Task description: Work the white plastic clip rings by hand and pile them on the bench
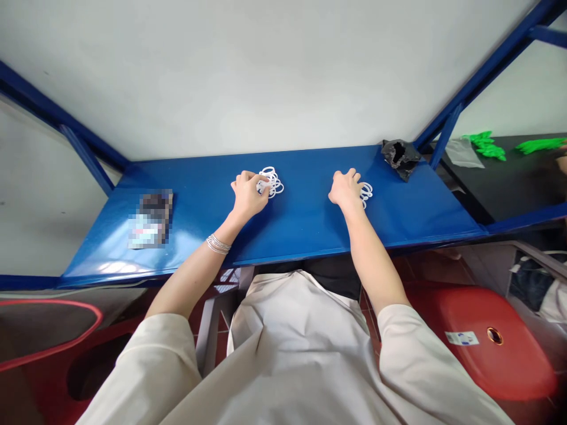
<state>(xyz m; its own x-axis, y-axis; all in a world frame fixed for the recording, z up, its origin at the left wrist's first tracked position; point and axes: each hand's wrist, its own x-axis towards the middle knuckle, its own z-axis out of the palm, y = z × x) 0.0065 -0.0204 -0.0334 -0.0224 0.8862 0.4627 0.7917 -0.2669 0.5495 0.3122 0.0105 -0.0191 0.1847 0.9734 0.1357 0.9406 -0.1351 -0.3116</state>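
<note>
White ring-shaped pieces [271,182] lie in a small pile on the blue table. My left hand [249,192] curls over the left side of this pile, with the thumb and bent fingers closed around some of the rings. How many it grips is hidden. Farther right, a smaller group of white rings [366,193] shows beside my right hand [346,188]. The fingers of that hand are apart and reach down toward the table, and the hand covers part of the group. Whether its fingertips touch a ring is hidden.
The blue table [305,221] meets a pale wall. A crumpled black plastic bag [401,158] sits at its back right, a blurred-out flat object [151,219] at the left. Blue frame bars [447,133] rise at both ends. Bright green pieces [487,144] lie on a neighbouring table; a red stool [482,336] stands below.
</note>
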